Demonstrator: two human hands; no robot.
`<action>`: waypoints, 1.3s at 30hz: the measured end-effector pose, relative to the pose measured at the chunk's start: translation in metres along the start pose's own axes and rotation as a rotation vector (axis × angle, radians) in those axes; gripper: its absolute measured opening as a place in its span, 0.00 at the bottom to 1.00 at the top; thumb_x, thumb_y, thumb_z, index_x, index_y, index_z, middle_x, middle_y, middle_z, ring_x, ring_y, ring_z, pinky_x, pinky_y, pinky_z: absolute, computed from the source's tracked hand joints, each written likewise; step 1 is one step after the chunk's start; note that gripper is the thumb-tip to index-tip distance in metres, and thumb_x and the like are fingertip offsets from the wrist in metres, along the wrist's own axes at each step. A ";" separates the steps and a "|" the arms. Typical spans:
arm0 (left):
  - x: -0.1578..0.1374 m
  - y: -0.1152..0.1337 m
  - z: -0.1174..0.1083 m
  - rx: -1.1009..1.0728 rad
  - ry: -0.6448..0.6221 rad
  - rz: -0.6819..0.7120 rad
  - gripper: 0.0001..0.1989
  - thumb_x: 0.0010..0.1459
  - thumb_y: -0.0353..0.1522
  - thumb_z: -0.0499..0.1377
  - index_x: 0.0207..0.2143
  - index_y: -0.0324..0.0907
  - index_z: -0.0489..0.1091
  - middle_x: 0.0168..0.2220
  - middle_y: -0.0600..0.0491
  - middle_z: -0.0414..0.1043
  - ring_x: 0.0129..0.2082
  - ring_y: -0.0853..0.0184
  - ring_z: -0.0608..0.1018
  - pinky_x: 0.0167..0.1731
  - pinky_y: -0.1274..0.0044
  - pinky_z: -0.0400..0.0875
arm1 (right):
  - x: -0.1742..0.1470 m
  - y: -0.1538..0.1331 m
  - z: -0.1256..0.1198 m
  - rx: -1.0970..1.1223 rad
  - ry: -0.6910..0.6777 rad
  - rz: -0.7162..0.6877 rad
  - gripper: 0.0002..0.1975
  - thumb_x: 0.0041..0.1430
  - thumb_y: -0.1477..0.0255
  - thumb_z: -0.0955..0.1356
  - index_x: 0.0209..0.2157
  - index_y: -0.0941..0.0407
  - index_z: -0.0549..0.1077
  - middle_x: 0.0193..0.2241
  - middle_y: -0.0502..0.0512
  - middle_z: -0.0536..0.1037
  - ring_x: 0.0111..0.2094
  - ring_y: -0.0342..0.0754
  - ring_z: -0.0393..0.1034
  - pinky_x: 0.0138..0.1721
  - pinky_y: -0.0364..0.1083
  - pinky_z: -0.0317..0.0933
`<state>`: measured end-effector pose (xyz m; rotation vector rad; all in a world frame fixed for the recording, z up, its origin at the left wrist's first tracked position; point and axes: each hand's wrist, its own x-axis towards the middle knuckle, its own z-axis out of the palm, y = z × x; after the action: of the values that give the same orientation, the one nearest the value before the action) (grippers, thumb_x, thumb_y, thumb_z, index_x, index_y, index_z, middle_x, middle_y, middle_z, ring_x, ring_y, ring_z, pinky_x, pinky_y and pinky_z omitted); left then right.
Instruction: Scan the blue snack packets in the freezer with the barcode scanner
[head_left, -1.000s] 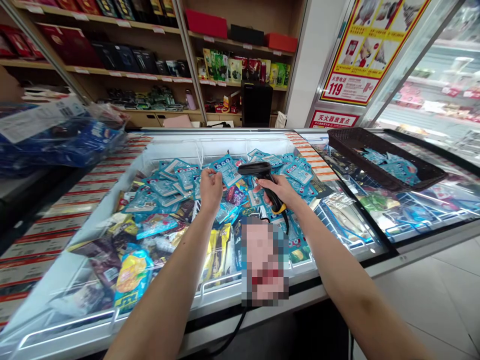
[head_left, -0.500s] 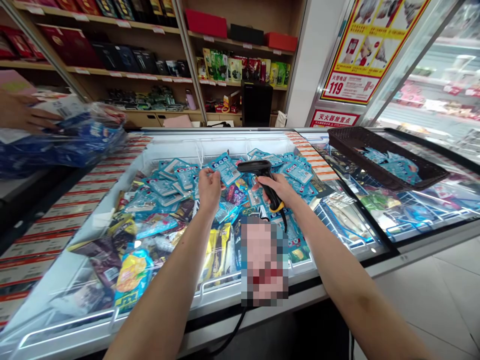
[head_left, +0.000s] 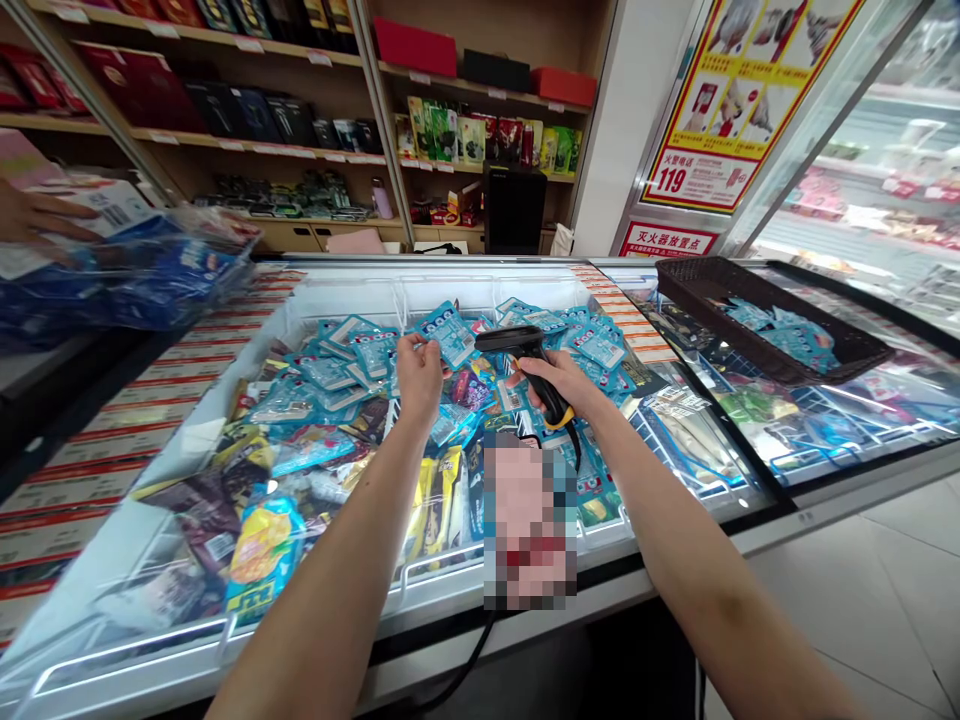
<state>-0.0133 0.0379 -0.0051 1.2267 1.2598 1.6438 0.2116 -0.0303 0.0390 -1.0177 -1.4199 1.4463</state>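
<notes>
Black scanner [head_left: 517, 341] and blue packet [head_left: 452, 335] barely shifted.
Our left hand [head_left: 420, 376] pinched the packet, our right hand [head_left: 556, 381] gripped the scanner; between them, packet and scanner head stayed close together.

Scanner [head_left: 534, 350] in right hand [head_left: 556, 380]; packet [head_left: 453, 336] at its left, in left hand [head_left: 420, 377]. Basket [head_left: 857, 352], packets [head_left: 796, 336] inside, on freezer [head_left: 600, 612] at right. Shelving [head_left: 525, 30] behind.
</notes>
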 end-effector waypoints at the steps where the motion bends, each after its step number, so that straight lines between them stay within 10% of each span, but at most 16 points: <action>1: 0.000 -0.001 0.000 0.003 -0.001 0.004 0.11 0.59 0.37 0.56 0.41 0.44 0.57 0.25 0.59 0.61 0.23 0.71 0.69 0.22 0.77 0.72 | 0.000 0.000 0.000 -0.001 0.002 -0.001 0.18 0.56 0.55 0.70 0.36 0.56 0.74 0.30 0.56 0.81 0.17 0.41 0.66 0.15 0.41 0.63; 7: 0.003 -0.006 0.000 0.013 -0.014 0.015 0.13 0.59 0.40 0.57 0.41 0.44 0.57 0.25 0.59 0.62 0.23 0.71 0.69 0.22 0.77 0.72 | 0.001 0.002 -0.002 0.009 0.008 0.016 0.18 0.56 0.55 0.70 0.36 0.55 0.74 0.22 0.52 0.78 0.17 0.42 0.66 0.14 0.41 0.61; 18: 0.001 0.011 -0.011 0.244 0.091 0.139 0.14 0.61 0.40 0.54 0.45 0.42 0.60 0.25 0.57 0.63 0.20 0.69 0.68 0.27 0.69 0.76 | 0.013 -0.009 0.005 0.272 0.181 -0.042 0.22 0.51 0.54 0.72 0.40 0.57 0.72 0.36 0.55 0.81 0.17 0.39 0.66 0.16 0.41 0.63; 24: 0.012 0.018 -0.035 0.611 0.189 0.298 0.13 0.60 0.35 0.53 0.46 0.41 0.68 0.33 0.46 0.72 0.39 0.53 0.77 0.50 0.57 0.69 | 0.032 -0.006 -0.002 0.303 0.287 -0.076 0.22 0.52 0.54 0.72 0.39 0.56 0.72 0.35 0.54 0.80 0.18 0.40 0.67 0.17 0.42 0.63; 30: 0.000 0.034 -0.029 0.829 0.207 0.504 0.23 0.60 0.35 0.56 0.56 0.37 0.65 0.57 0.35 0.62 0.58 0.47 0.65 0.58 0.56 0.59 | 0.044 0.001 -0.013 0.233 0.404 -0.167 0.21 0.52 0.53 0.71 0.38 0.55 0.73 0.25 0.50 0.77 0.16 0.41 0.65 0.14 0.42 0.60; 39: -0.002 0.033 0.040 0.795 -0.328 0.584 0.22 0.65 0.40 0.51 0.57 0.39 0.66 0.58 0.39 0.67 0.59 0.52 0.69 0.58 0.61 0.62 | 0.039 0.006 -0.015 0.299 0.478 -0.268 0.23 0.53 0.51 0.70 0.42 0.54 0.71 0.34 0.52 0.79 0.17 0.40 0.65 0.16 0.42 0.63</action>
<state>0.0255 0.0384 0.0287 2.4220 1.4710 1.2130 0.2131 0.0112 0.0326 -0.8689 -0.9205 1.0853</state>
